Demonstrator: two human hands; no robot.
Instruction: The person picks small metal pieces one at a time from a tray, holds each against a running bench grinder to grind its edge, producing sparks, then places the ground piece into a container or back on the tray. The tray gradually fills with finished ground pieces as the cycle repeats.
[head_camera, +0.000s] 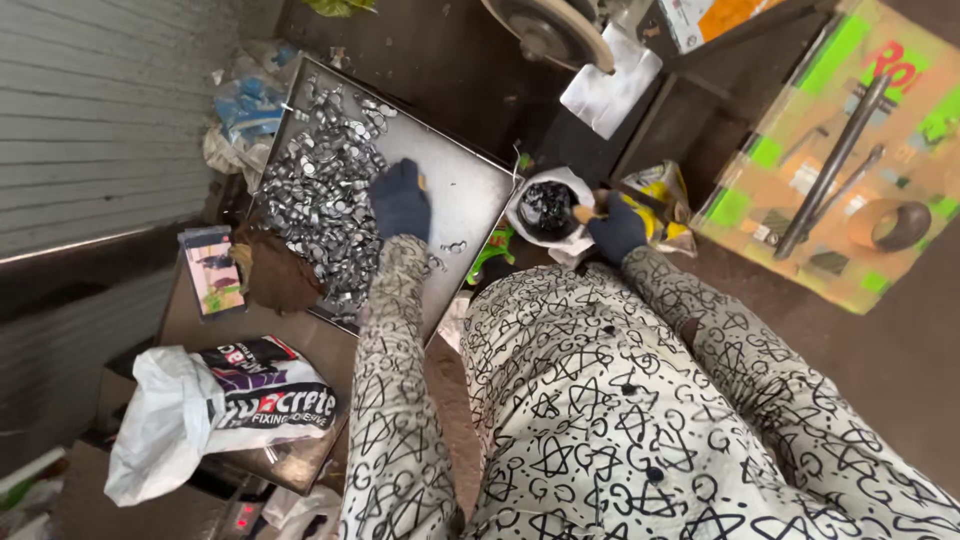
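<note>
— What are you seeing from the head camera?

— I am looking down on a person in a patterned white shirt. The left hand (401, 200), in a dark glove, is resting at the centre of the frame on a flat metal tray (470, 185), palm down with the fingers spread flat, gripping nothing. It is lying right at the edge of a heap of small shiny metal parts (320, 195) that is filling the tray's left half.

— And the other hand?

— The right hand (617, 229), also gloved, is sitting right of centre, touching the rim of a white bag (566, 182) that is holding dark small pieces (547, 208). Its fingers are curling around something yellowish at the bag's mouth, but I cannot tell whether they are actually pinching it.

— Anything else around?

— A yellow packet (662, 188) is lying just beside the right hand. At the lower left a white printed sack (215, 400) is slumping on the counter (310, 340), and a phone (210, 270) is lying near the tray's left edge. At the upper right a colourful cardboard sheet (850, 160) is carrying metal rods (832, 165) and a roll of tape (890, 225).
</note>
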